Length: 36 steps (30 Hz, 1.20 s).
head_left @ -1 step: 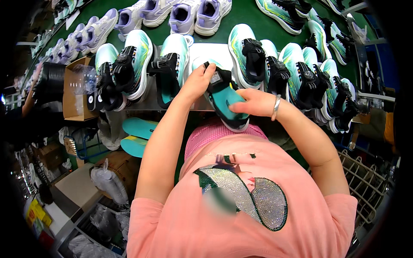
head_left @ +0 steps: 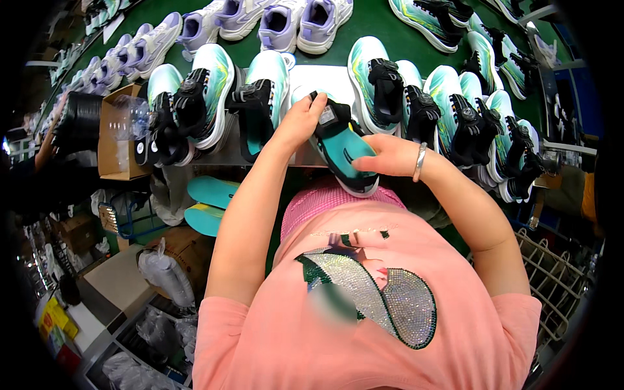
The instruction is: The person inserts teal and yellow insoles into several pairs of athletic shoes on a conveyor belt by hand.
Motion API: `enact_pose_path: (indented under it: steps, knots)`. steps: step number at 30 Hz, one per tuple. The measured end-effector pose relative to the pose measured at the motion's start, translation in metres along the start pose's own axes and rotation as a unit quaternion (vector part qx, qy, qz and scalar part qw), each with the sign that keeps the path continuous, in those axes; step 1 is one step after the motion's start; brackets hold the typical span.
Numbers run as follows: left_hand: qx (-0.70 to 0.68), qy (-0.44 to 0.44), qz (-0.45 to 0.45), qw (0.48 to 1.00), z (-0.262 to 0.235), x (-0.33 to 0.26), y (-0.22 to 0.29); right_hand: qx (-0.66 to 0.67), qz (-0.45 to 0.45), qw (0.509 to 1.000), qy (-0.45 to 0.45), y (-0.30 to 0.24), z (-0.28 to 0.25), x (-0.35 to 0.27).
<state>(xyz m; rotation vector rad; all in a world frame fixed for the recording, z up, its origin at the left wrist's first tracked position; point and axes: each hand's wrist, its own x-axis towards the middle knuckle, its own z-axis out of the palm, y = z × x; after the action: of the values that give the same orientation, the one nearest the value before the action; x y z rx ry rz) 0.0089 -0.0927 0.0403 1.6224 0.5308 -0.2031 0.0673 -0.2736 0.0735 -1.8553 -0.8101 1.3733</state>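
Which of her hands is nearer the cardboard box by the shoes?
Left. The left hand grips the teal shoe nearer the cardboard box; the right hand lies farther right.

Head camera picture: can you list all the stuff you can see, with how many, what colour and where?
held shoe: one, teal and black, in both hands at the table edge
teal shoes: about a dozen, teal-white with black straps, in a row on the table
lilac shoes: several, far side of the green belt
insoles: two, teal, below the table on the left
cardboard box: one, brown, left
wire basket: one, white, lower right
left hand: on the shoe's tongue
right hand: fingers inside the shoe
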Motion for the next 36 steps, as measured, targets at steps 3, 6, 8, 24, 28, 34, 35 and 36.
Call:
enact_pose_path:
  steps: [3, 6, 8, 24, 28, 34, 35, 36]
  knots:
    - [-0.024, 0.040, 0.037, 0.998, 0.003, 0.010, -0.015, -0.052, 0.035, 0.998, 0.013, -0.005, 0.000, -0.001]
    - [-0.037, 0.074, 0.100, 0.991, 0.011, 0.002, -0.017, 0.124, 0.050, 0.990, 0.033, -0.002, 0.002, 0.006]
    - [0.065, 0.105, 0.177, 0.976, 0.015, -0.005, -0.020, 0.375, 0.110, 0.920, 0.003, -0.001, -0.001, 0.009]
    - [0.407, 0.248, 0.288, 0.831, 0.026, 0.026, -0.001, 0.230, 0.005, 0.971, 0.062, 0.011, -0.051, -0.170]
    - [0.276, 0.182, 0.234, 0.914, 0.005, 0.035, 0.001, 0.358, -0.156, 0.891, 0.231, 0.018, -0.049, -0.210]
    - [0.168, 0.128, 0.163, 0.964, 0.005, 0.037, 0.011, 0.366, -0.090, 0.886, 0.271, 0.025, -0.039, -0.134]
    - [0.174, 0.165, 0.222, 0.945, 0.005, 0.034, 0.008, 0.347, -0.077, 0.901, 0.247, 0.023, -0.032, -0.123]
    - [0.181, 0.201, 0.282, 0.921, 0.002, 0.031, 0.008, 0.334, -0.067, 0.912, 0.227, 0.030, -0.025, -0.109]
